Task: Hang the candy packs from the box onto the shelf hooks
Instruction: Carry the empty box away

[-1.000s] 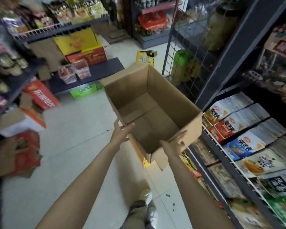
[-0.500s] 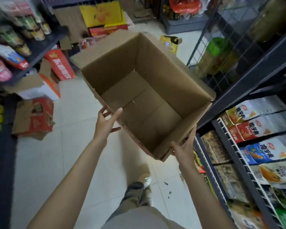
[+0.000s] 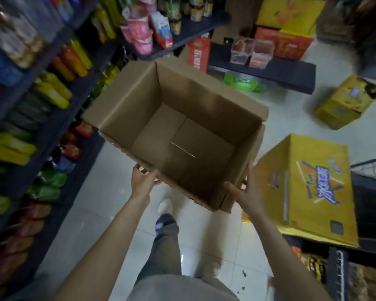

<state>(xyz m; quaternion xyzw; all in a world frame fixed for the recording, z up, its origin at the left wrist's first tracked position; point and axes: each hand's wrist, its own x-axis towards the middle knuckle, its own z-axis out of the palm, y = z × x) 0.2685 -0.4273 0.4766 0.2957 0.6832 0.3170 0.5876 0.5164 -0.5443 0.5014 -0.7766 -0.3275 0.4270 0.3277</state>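
Now both hands' fingers grip the empty cardboard box (image 3: 182, 135) at near corners.

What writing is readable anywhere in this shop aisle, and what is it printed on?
None reads clearly; the picture is motion-blurred.
Big yellow carton: large stylised white and purple characters, too blurred to quote.
Red box: white characters, too blurred.
Small yellow carton: a pale label, illegible.
Shelf packs: print too small.
Brown cardboard box, held by left hand and right hand: no print visible.
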